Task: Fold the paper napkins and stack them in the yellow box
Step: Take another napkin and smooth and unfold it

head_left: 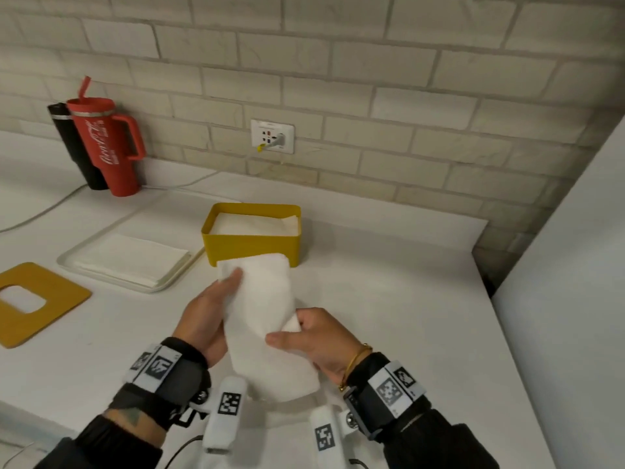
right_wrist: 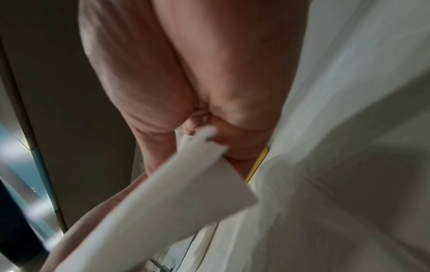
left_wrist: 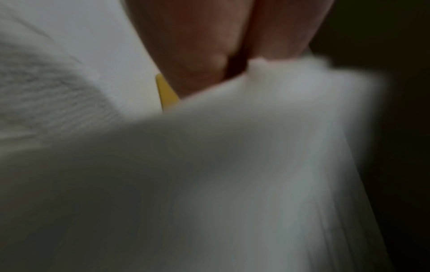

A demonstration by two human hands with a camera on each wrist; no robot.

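Hands share one soft white paper napkin above the surface: left hand pinches its far corner, right hand its edge, fingers grasping to fold it for the yellow plastic box.

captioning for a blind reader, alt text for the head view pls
Two hands, left hand and right hand, hold a white napkin above a white counter. Behind it sits a yellow box stacked with napkins; a tray of unfolded ones lies left.

left hand: thumb and fingers pinching paper napkin far edge | right hand: pinching near side | both forearms raised, wrists close together
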